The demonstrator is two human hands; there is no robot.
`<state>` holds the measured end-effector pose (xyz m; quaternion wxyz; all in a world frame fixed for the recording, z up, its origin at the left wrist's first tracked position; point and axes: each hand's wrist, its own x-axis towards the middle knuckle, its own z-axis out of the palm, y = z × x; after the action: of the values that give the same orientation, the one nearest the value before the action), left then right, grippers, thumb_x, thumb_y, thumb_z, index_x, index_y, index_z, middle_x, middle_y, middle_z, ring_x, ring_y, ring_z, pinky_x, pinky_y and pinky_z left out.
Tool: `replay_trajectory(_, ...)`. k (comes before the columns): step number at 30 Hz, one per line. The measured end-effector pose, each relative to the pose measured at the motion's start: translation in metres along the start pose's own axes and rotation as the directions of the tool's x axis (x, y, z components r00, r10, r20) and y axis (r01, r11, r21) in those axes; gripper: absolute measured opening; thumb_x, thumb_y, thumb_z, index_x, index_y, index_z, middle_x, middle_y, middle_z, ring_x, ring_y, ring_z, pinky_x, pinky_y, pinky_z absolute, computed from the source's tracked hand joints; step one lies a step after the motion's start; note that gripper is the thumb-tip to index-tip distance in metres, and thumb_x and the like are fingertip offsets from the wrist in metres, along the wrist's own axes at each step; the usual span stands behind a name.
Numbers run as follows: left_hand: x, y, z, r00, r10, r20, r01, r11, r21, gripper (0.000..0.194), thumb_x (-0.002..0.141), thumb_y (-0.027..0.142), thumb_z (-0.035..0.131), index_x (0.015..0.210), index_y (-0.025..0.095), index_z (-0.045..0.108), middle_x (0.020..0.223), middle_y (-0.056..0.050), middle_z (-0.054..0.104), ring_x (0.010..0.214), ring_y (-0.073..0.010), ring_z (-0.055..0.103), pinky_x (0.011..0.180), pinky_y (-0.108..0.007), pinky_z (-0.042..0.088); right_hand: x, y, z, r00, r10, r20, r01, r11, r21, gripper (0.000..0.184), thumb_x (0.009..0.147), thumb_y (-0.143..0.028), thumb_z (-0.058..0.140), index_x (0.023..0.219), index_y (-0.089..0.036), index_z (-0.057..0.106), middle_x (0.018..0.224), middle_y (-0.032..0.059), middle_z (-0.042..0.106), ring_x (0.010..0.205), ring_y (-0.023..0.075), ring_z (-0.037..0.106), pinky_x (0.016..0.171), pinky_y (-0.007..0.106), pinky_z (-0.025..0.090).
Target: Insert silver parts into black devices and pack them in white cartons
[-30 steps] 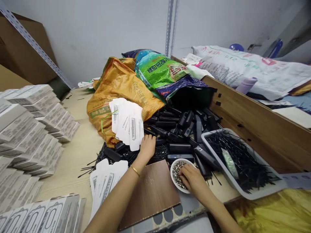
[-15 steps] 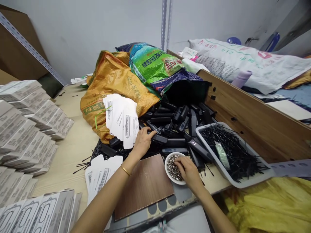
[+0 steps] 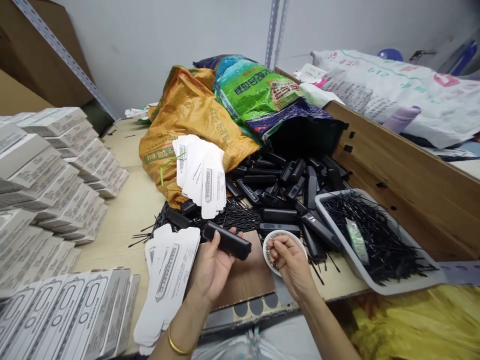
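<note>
My left hand (image 3: 212, 265) holds a black oblong plastic case (image 3: 227, 240) over a brown board (image 3: 243, 280), palm up, fingers wrapped round it. Over a small white bowl (image 3: 267, 250) of tiny silver pieces, my right hand (image 3: 290, 262) pinches a small silver piece between fingertips. Behind lies a heap of the same black cases (image 3: 288, 187). Flat white card sleeves (image 3: 168, 275) lie just left of my left hand.
A grey tray (image 3: 339, 257) of thin black ties sits at the right. Orange (image 3: 191, 117) and green (image 3: 255, 92) woven sacks lie behind the heap. White boxes (image 3: 48, 175) are stacked at the left, more card sleeves (image 3: 202, 172) lean on the orange sack. A wooden divider (image 3: 405, 175) runs along the right.
My left hand took a black case from the heap and drew it back over the brown board. My right hand rose out of the bowl with a pinched piece.
</note>
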<state>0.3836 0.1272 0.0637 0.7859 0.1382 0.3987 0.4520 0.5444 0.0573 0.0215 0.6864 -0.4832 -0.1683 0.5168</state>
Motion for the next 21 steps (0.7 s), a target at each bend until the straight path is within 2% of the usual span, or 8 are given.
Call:
replay_trajectory(3,-0.004,-0.003,-0.002,0.996,-0.033,-0.082,0.021,0.989,-0.148,0.015,0.094,0.015,0.048,0.103,0.012,0.060,0.105,-0.012,0.069,0.099,-0.0223,0.068,0.086,-0.039,0.057,-0.011,0.011,0.021,0.989,-0.151,0.005,0.150,0.973,-0.173,0.018,0.079,-0.038,0.071,0.082,-0.020,0.066,0.082,0.0025,0.064,0.070,0.0135,0.055,0.068,0.028,0.045)
replay_trajectory(7,-0.010,-0.001,-0.005,0.991,-0.063,-0.116,0.033,0.969,-0.243,0.018,0.096,0.015,0.044,0.104,0.010,0.060,0.104,-0.013,0.070,0.096,-0.0212,0.069,0.082,-0.036,0.059,-0.021,0.022,0.037,0.912,-0.401,0.084,0.403,0.841,-0.363,0.007,0.085,-0.027,0.064,0.082,-0.021,0.065,0.088,0.0027,0.061,0.089,0.0174,0.057,0.081,0.031,0.045)
replay_trajectory(14,-0.018,-0.001,-0.008,0.990,-0.093,-0.104,0.058,0.952,-0.300,0.021,0.097,0.016,0.044,0.101,0.007,0.062,0.101,-0.014,0.071,0.093,-0.0200,0.070,0.088,-0.036,0.058,-0.023,0.031,0.042,0.771,-0.570,0.285,0.621,0.571,-0.537,0.012,0.089,-0.013,0.055,0.089,-0.022,0.062,0.089,0.0019,0.060,0.087,0.0162,0.059,0.079,0.031,0.045)
replay_trajectory(16,-0.019,-0.001,-0.007,0.990,-0.095,-0.101,0.060,0.950,-0.307,0.022,0.097,0.016,0.043,0.100,0.007,0.063,0.100,-0.014,0.071,0.092,-0.0196,0.070,0.089,-0.036,0.057,-0.022,0.032,0.042,0.765,-0.575,0.289,0.625,0.558,-0.546,0.012,0.089,-0.013,0.054,0.088,-0.022,0.061,0.088,0.0018,0.061,0.086,0.0162,0.059,0.078,0.030,0.045)
replay_trajectory(21,-0.022,0.000,-0.005,0.990,-0.086,-0.112,0.050,0.957,-0.286,0.025,0.098,0.017,0.041,0.100,0.007,0.063,0.102,-0.014,0.071,0.094,-0.0190,0.069,0.088,-0.035,0.058,-0.022,0.031,0.045,0.804,-0.556,0.212,0.572,0.626,-0.530,0.010,0.090,-0.018,0.054,0.083,-0.022,0.060,0.083,0.0020,0.061,0.081,0.0178,0.060,0.075,0.032,0.046)
